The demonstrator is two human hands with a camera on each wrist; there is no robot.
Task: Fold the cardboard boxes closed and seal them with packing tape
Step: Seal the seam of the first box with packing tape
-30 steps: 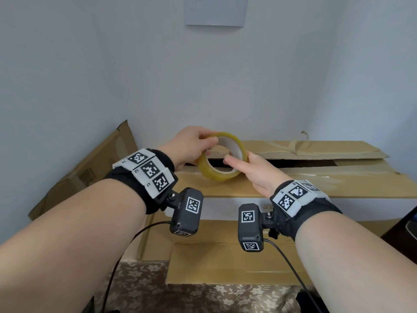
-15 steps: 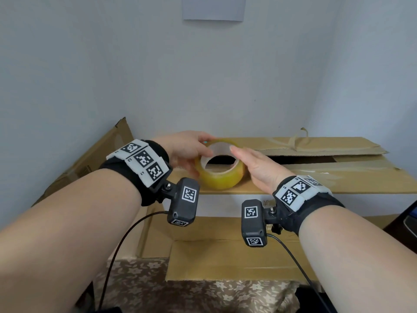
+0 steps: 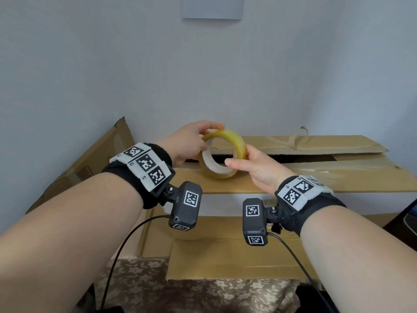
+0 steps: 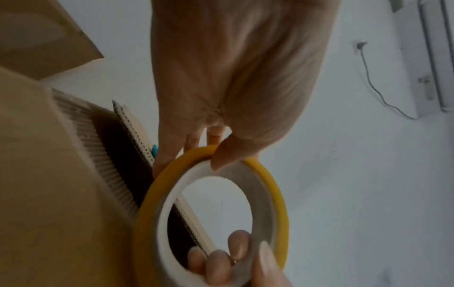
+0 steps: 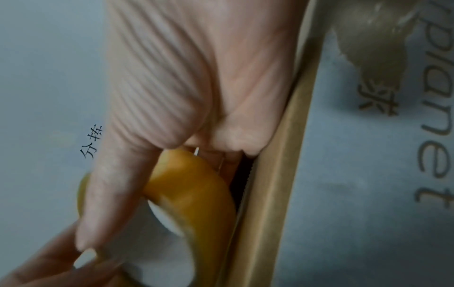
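Yellowish tape roll (image 3: 222,154) tilted above the unsealed cardboard box (image 3: 293,175).

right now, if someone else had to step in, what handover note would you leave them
Left hand: grips the tape roll at its top left edge, thumb on the core.
Right hand: grips the roll's right side, fingers inside the core.
Roll: held tilted just above the box, over the dark gap between the top flaps.
Done: flaps folded down, though a gap remains. Old tape remnants are on the flaps.
Left: find the tape end, pull a strip, close the gap, seal the seam. No strip pulled yet as far as I can see.
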